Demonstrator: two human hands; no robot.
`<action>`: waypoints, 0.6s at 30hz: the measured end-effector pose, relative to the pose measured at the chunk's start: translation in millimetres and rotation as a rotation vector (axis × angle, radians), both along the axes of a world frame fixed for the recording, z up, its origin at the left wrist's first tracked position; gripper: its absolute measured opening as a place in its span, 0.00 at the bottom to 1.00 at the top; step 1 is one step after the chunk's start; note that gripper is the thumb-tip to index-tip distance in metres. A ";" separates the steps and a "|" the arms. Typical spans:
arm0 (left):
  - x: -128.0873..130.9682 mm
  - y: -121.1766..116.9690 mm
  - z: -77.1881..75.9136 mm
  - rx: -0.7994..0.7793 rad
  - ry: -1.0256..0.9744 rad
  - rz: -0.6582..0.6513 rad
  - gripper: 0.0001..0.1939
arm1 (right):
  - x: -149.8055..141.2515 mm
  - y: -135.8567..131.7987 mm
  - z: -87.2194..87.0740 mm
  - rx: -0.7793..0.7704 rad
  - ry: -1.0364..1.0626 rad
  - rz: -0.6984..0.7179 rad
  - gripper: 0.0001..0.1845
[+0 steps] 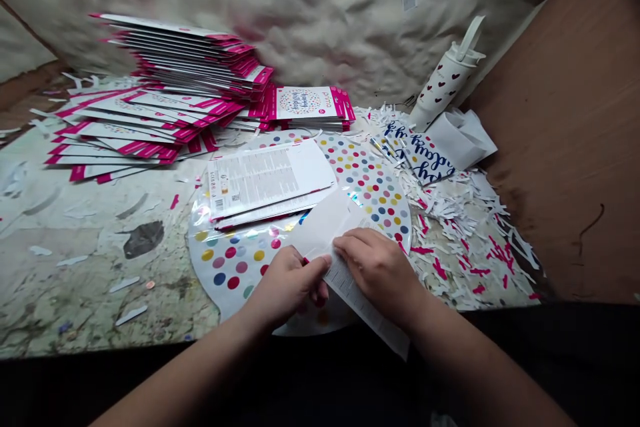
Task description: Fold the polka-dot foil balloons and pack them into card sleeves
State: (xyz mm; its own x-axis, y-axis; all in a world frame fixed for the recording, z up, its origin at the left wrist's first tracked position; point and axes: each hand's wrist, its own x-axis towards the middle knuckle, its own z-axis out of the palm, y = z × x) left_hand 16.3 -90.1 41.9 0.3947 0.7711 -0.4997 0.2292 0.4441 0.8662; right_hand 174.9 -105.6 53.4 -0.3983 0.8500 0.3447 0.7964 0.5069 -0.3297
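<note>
My left hand (289, 285) pinches the near edge of a white printed card (333, 227), fingers closed on it. My right hand (379, 268) lies on the same card from the right, fingers curled and pressing it down. The card rests on a round foil balloon (370, 180) printed with coloured dots. Two more white printed cards (267, 179) lie on the balloon just beyond my hands.
Tall fanned stacks of pink-and-white packages (170, 90) fill the back left. A smaller stack (307, 107) stands behind the balloon. White and pink paper shreds (465, 227) cover the right side. A heart-patterned roll (445, 83) leans at the back right beside a lettered balloon (425, 157). Worn tabletop (75, 247) lies at left.
</note>
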 end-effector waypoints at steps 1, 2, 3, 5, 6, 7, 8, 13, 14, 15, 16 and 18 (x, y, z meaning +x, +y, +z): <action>-0.5 -0.4 -0.3 0.012 0.005 0.002 0.22 | 0.1 0.4 -0.1 0.016 -0.022 0.010 0.11; -0.9 -0.6 -0.5 0.023 0.010 0.007 0.22 | 0.7 1.3 -0.2 0.038 -0.044 0.018 0.12; -1.0 -0.7 -0.6 0.031 0.013 0.010 0.22 | 1.6 2.2 -0.5 0.061 -0.060 0.019 0.12; -0.6 -0.7 0.0 0.043 0.019 0.002 0.22 | 4.2 3.8 -0.9 0.075 -0.060 0.003 0.12; -0.2 -0.6 1.0 0.042 0.020 -0.007 0.22 | 5.6 4.3 -0.9 0.058 -0.042 -0.003 0.12; 0.4 -0.5 2.4 0.037 0.023 -0.015 0.23 | 6.8 4.5 -0.6 0.028 -0.021 -0.007 0.12; 1.2 -0.3 4.3 0.028 0.028 -0.025 0.23 | 7.5 4.3 0.0 -0.005 -0.009 -0.006 0.11; 5.5 -0.1 14.3 0.032 0.074 -0.026 0.21 | -0.1 0.1 2.9 0.077 -0.245 0.035 0.12; 6.3 -0.4 15.0 0.040 0.076 -0.026 0.21 | -2.1 -0.4 2.8 0.120 -0.303 0.033 0.12; 6.9 -0.9 15.1 0.042 0.070 -0.027 0.21 | -3.1 -0.4 2.5 0.149 -0.343 0.025 0.12; 7.4 -1.3 14.5 0.030 0.058 -0.031 0.20 | -2.6 0.2 2.2 0.157 -0.357 0.006 0.11; 8.0 -2.1 12.5 -0.016 0.030 -0.029 0.18 | 3.0 2.0 2.0 0.115 -0.297 -0.065 0.10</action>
State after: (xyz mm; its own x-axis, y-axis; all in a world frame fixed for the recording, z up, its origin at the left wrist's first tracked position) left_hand 24.3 -92.2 54.3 0.4015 0.7512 -0.5238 0.2676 0.4508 0.8516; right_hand 177.9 -103.6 55.4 -0.4419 0.8394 0.3164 0.8813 0.4721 -0.0215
